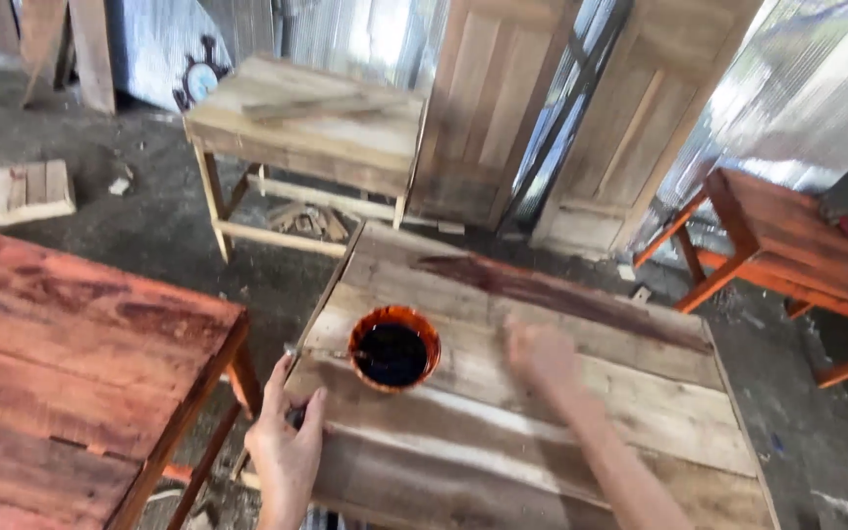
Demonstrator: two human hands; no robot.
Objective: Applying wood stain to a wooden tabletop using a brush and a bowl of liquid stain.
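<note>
A bare wooden tabletop (581, 412) lies below me, with a dark stained streak along its far boards. On it stands a round bowl (395, 346) with an orange rim, full of dark stain. My left hand (287, 442) grips the table's left edge, fingers curled over the boards, just left of the bowl. My right hand (540, 355) is blurred above the boards to the right of the bowl; whether it holds anything I cannot tell.
A red-stained table (71, 353) stands at my left. An unstained wooden table (316, 123) stands behind, another red-stained table (797, 236) at the right. Wooden door panels (542, 108) lean on the back wall. A small pallet piece (29, 189) lies on the floor.
</note>
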